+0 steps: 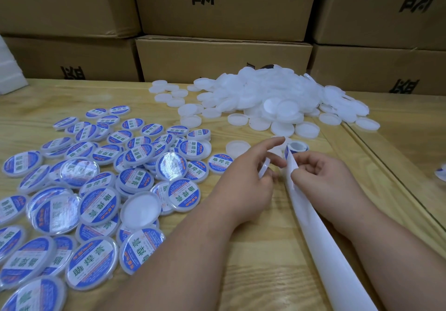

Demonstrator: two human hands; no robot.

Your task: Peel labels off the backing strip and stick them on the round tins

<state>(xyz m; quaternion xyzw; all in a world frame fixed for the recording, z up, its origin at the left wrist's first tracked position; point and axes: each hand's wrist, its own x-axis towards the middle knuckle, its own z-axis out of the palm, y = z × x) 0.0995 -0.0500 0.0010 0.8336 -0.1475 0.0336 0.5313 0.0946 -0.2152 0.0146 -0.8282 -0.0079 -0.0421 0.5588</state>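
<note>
**A:** Your left hand (243, 180) has its fingers curled round a blank white round plastic tin (263, 171), held on edge, index finger sticking out straight. Your right hand (321, 178) pinches the long white backing strip (321, 233) near its far end, where the small roll of blue labels (295, 147) sits on the pale wooden table (253, 250).

**B:** So what makes this step go well?

**A:** I'd bend the strip sharply back so a label's edge lifts by itself, then catch only that edge. Keep your fingertips off the glue. Turn the tin flat-face up before the label touches, centre it, and press from the middle outward so no bubble gets trapped.

**B:** And where does the tin go once it's done?

**A:** Probably to the spread of blue-and-white labelled tins (96, 204) on your left. The heap of unlabelled white tins (270, 98) waits farther back on the table.

**B:** Can you read anything?

**A:** The labels carry large green Chinese characters, seemingly 助焊膏, on a white band, with small red print on the blue rim that's too fine to read. The brown cardboard cartons (222, 59) behind show big black characters, upside down and partly cut off.
</note>
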